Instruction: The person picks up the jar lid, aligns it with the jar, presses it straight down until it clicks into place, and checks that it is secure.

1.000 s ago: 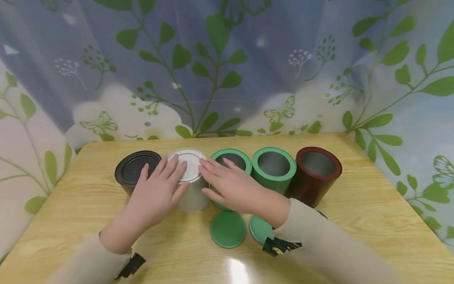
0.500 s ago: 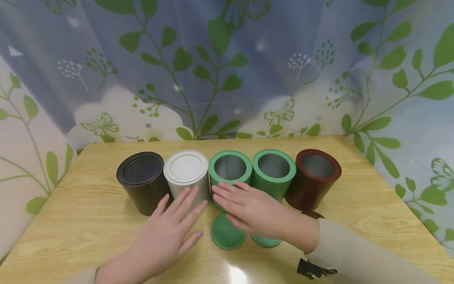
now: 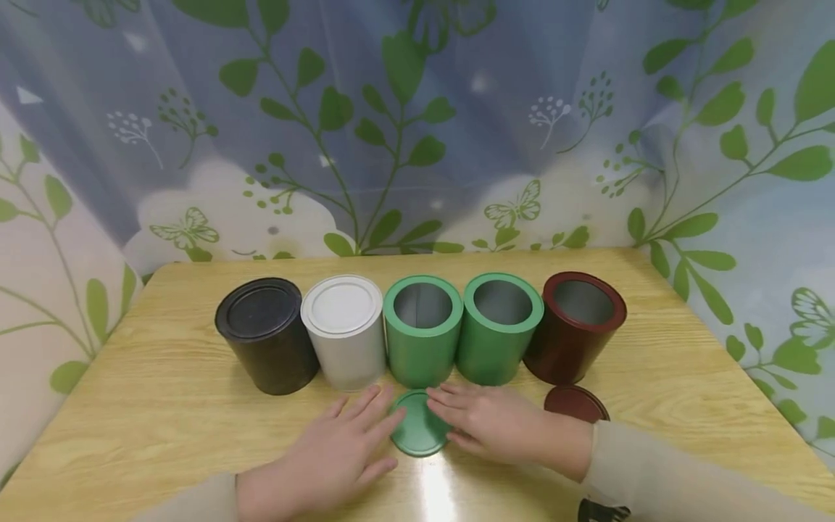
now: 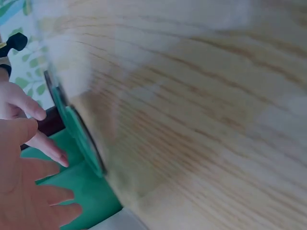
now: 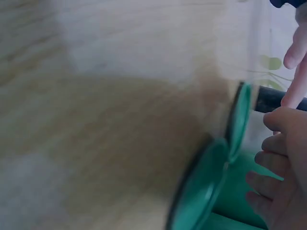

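My left hand [image 3: 335, 453] is held low over the table with fingers straight, its fingertips at the left edge of a round green lid [image 3: 417, 433]. On the other side, my right hand [image 3: 492, 424] spreads flat, fingertips overlapping that lid's right edge. Under the right hand a second green lid is hidden in the head view; the right wrist view shows both, one nearer [image 5: 204, 191] and one farther [image 5: 239, 120]. Neither hand holds anything. Just behind the lids stand two green cans [image 3: 422, 355] [image 3: 493, 351], uncovered, with grey insides.
Left of the green cans stand a white can [image 3: 349, 355] and a black can [image 3: 274, 362], both lidded. At the right end is an uncovered dark red can [image 3: 567, 351], its dark red lid [image 3: 574, 402] lying in front. A leaf-patterned curtain [image 3: 417, 145] hangs behind the wooden table [image 3: 163, 406].
Both hands have come down and toward me, from over the white and green cans to beside the green lids. The cans have stayed in place.
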`<state>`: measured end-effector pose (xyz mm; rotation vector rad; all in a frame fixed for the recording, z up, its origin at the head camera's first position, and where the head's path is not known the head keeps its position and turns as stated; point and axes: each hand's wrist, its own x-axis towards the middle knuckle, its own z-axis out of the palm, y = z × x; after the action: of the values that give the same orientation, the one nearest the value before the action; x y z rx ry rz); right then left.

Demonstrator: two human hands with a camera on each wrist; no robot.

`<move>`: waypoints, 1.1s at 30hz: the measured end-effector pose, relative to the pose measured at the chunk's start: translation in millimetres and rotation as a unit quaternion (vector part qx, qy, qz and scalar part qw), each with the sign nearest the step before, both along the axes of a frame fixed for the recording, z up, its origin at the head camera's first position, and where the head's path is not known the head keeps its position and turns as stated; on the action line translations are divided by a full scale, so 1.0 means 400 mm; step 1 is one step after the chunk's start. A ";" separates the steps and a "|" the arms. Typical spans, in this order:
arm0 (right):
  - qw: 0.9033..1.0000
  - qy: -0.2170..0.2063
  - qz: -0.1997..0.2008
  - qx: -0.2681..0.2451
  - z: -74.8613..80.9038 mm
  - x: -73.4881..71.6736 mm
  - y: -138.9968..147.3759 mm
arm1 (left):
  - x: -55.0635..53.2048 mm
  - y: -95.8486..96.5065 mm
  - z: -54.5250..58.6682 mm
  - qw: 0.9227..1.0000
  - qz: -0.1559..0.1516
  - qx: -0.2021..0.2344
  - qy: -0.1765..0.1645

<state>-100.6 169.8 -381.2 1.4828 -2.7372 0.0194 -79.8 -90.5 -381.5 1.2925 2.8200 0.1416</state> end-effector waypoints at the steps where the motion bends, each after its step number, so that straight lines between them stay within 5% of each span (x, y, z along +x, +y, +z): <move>1: 1.000 -0.009 -0.006 0.005 -0.008 0.001 0.000 | -0.003 0.004 -0.005 1.000 0.000 -0.005 -0.007; 13: 0.999 -0.037 -0.016 0.019 -0.062 -0.002 0.008 | -0.058 0.054 -0.045 0.997 -0.020 -0.067 -0.042; 33: 0.998 -0.051 -0.016 0.015 -0.071 -0.001 -0.017 | -0.055 0.061 -0.053 0.992 -0.066 -0.109 0.018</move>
<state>-101.0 163.0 -409.5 1.4849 -2.8537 0.0569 -101.7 -66.1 -402.8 1.4361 2.6753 -0.1897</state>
